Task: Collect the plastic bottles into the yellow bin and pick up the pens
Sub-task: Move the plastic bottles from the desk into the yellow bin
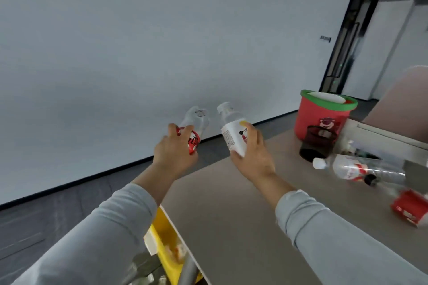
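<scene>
While a red-labelled bottle [192, 132] is clasped in the left hand [174, 153] and a white-labelled bottle [232, 129] in the right hand [252, 154], both necks are tilted up and away. The yellow bin [165, 242] is seen on the floor beside the table [231, 215], below and behind both hands, nearer the left.

The yellow plastic bin [162, 238] sits below the beige table's [231, 215] left edge. On the table's far right stands a red bucket with a green rim [324, 113]; a dark mesh pen cup [318, 143] stands before it, and nearer lies a clear plastic bottle with a white cap [352, 168].
</scene>
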The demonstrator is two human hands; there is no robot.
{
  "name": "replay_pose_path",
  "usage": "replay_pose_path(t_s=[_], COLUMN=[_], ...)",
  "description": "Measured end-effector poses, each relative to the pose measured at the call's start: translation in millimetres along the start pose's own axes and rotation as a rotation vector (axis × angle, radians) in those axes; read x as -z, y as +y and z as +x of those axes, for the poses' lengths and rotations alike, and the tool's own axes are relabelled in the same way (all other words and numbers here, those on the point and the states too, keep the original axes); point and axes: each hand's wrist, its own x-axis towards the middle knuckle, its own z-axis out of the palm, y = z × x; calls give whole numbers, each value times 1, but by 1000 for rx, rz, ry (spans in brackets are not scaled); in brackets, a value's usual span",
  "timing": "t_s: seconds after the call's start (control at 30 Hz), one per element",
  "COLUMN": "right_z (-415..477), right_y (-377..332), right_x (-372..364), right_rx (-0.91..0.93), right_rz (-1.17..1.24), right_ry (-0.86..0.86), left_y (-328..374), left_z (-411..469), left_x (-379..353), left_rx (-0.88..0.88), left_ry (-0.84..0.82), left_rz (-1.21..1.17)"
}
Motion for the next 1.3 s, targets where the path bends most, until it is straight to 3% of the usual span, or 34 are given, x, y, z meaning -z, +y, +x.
replay_pose_path(t_s=[0.3,0.5,0.77,0.9,1.3], right_z=[72,91,91,86,32], right_y=[-26,-14,-2,5,30], right_x=[-123,-157,-148,-132,-33], right_rx=[132,10,30,34,14], right_rz=[-80,-252,-240,-301,-369], right_ry=[-127,-202,-140,-137,-139], left_y=[-98,-118,-92,-72,14], left_z=[38,55,82,92,52], left_x=[-28,-64,-98,-96,-41], left_rx=[124,110,33,-25,-203], left_ry=[-36,-89,-157,-241,-117], left_rz=[124,104,40,147,117])
